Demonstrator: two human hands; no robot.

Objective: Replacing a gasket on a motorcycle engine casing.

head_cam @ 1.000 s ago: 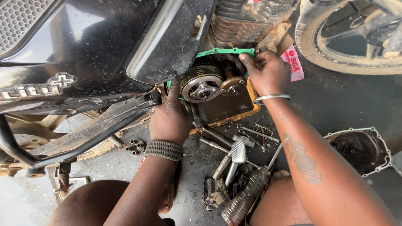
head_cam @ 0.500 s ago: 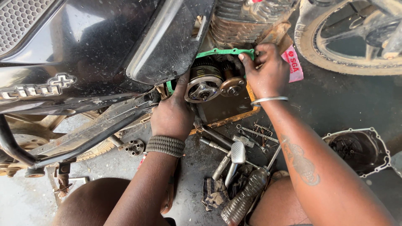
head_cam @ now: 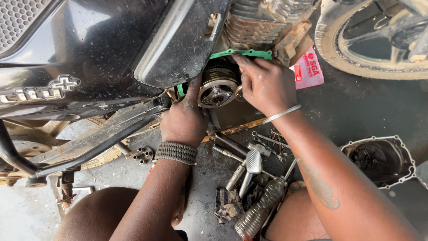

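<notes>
Hands crowd a motorcycle's open engine case: left hand [head_cam: 185,117] braces beside the round clutch assembly [head_cam: 217,91], right hand [head_cam: 266,85] pinches the green gasket [head_cam: 243,53] at the upper rim. Tugged unevenly, the thin gasket could tear or seat crooked.

The dark, oil-stained floor [head_cam: 356,111] carries a scatter of metal tools [head_cam: 249,154] near the middle, a grimy plastic bottle [head_cam: 261,209] and a rag [head_cam: 227,203] nearer, an engine cover [head_cam: 379,158] at the right, and a pink packet [head_cam: 308,69] farther off.
</notes>
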